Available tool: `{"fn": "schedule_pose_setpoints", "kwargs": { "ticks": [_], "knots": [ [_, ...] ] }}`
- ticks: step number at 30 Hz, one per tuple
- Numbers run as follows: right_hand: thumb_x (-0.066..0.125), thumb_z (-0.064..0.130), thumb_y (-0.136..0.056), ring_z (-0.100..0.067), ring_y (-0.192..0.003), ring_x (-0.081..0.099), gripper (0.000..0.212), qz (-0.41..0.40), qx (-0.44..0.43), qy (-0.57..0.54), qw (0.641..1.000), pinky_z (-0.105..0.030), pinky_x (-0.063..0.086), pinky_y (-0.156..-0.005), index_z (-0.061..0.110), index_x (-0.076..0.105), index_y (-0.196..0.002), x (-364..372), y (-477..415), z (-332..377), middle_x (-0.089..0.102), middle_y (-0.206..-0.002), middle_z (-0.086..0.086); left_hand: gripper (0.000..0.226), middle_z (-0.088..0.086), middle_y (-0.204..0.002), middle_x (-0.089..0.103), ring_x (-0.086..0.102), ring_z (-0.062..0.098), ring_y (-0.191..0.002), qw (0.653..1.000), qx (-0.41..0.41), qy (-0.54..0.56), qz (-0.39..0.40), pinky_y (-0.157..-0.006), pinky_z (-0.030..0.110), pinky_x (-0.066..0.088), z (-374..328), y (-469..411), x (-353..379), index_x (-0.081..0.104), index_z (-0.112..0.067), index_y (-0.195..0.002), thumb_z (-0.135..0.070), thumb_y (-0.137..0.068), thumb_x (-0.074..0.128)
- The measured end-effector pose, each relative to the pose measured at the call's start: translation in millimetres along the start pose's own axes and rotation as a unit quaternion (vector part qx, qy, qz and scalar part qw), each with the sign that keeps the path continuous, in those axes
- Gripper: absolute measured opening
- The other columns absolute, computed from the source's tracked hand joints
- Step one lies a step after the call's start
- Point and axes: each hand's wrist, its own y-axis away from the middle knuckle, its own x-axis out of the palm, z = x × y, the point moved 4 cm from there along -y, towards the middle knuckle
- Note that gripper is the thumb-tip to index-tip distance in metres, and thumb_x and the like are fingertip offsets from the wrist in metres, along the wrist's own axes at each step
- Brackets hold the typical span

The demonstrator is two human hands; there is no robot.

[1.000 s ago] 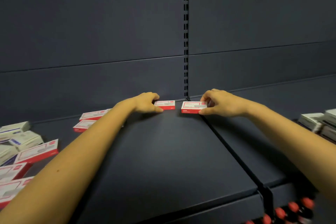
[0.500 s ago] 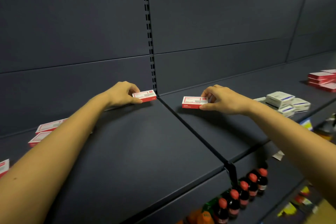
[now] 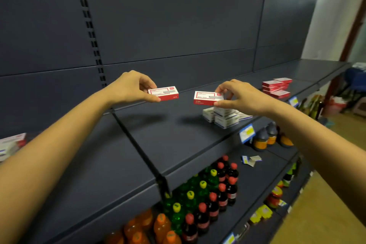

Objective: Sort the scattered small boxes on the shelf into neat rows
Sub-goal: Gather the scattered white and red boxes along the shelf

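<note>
Above the dark metal shelf, the left hand pinches a red-and-white carton by its short end. The right hand pinches a second carton likewise. Both are lifted clear, their long axes running left to right. A red stack lies farther right, nearer the right hand. The flat, rigid cardboard should stack squarely.

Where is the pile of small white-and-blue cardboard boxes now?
Head view, right of centre: the white-and-blue box pile sits on the dark metal shelf near its front edge, just beneath the right hand.
</note>
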Motion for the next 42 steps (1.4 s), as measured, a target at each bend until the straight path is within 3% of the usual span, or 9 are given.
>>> {"fn": "schedule_pose_setpoints", "kwargs": {
  "ticks": [9,13,17,21,24,31,36,42],
  "knots": [
    [0.063,0.034,-0.084,-0.018,-0.090,0.054,0.035,0.011,0.024,0.011,1.000,-0.027,0.042,-0.076,0.014,0.056,-0.112,-60,49,-119,0.053,-0.109,-0.004,0.036,0.001,-0.092,0.070,0.060,0.007,-0.075,0.999,0.014,0.026,-0.012,-0.069,0.019,0.046,-119,-43,80,0.069,-0.014,-0.100,-0.028,-0.068,0.079],
    [0.063,0.031,-0.085,-0.014,-0.088,0.052,0.033,0.012,0.026,0.012,1.000,-0.018,0.041,-0.068,0.012,0.056,-0.111,-80,66,-172,0.053,-0.107,0.001,0.037,0.000,-0.090,0.068,0.059,0.006,-0.074,0.999,0.023,0.029,-0.009,-0.065,0.015,0.046,-160,-66,117,0.068,-0.013,-0.101,-0.029,-0.068,0.078],
    [0.062,0.033,-0.085,-0.015,-0.093,0.050,0.039,0.006,0.053,0.025,0.998,-0.027,0.041,-0.079,0.012,0.054,-0.117,-101,74,-225,0.047,-0.105,0.003,0.038,0.000,-0.093,0.066,0.058,0.003,-0.071,0.999,0.036,0.030,0.003,-0.062,0.012,0.043,-196,-93,150,0.067,-0.011,-0.104,-0.028,-0.071,0.076],
    [0.062,0.033,-0.085,-0.014,-0.091,0.051,0.039,0.001,0.075,0.019,0.997,-0.024,0.043,-0.073,0.013,0.054,-0.117,-113,72,-273,0.047,-0.107,0.001,0.041,0.006,-0.103,0.067,0.059,0.008,-0.074,0.999,0.047,0.015,0.017,-0.065,0.013,0.045,-223,-126,180,0.064,-0.009,-0.107,-0.028,-0.072,0.075],
    [0.062,0.035,-0.084,-0.013,-0.089,0.052,0.038,0.000,0.083,0.020,0.996,-0.016,0.039,-0.062,0.015,0.054,-0.116,-119,65,-307,0.048,-0.107,0.001,0.044,0.009,-0.107,0.067,0.060,0.013,-0.085,0.998,0.050,-0.001,0.027,-0.075,0.022,0.048,-237,-151,203,0.063,-0.007,-0.110,-0.028,-0.072,0.075],
    [0.062,0.034,-0.085,-0.012,-0.087,0.051,0.037,0.005,0.082,0.020,0.996,-0.011,0.038,-0.060,0.014,0.056,-0.115,-123,29,-379,0.047,-0.105,0.001,0.041,0.009,-0.105,0.069,0.060,0.015,-0.083,0.998,0.047,-0.018,0.032,-0.080,0.028,0.050,-252,-215,243,0.066,-0.009,-0.103,-0.029,-0.070,0.077],
    [0.062,0.034,-0.085,-0.014,-0.091,0.051,0.036,0.037,0.070,0.028,0.996,-0.023,0.040,-0.075,0.016,0.055,-0.116,-119,-7,-418,0.047,-0.105,0.000,0.043,0.007,-0.108,0.069,0.060,0.014,-0.085,0.998,0.037,-0.045,0.039,-0.082,0.029,0.050,-249,-256,269,0.065,-0.007,-0.106,-0.030,-0.071,0.077],
    [0.061,0.034,-0.086,-0.015,-0.095,0.052,0.035,0.064,0.040,-0.008,0.997,-0.025,0.042,-0.079,0.017,0.055,-0.116,-105,-40,-448,0.048,-0.110,-0.001,0.047,0.007,-0.110,0.068,0.061,0.016,-0.088,0.997,0.016,-0.061,0.041,-0.085,0.030,0.051,-246,-278,294,0.064,-0.007,-0.108,-0.032,-0.071,0.077]
  ]
}}
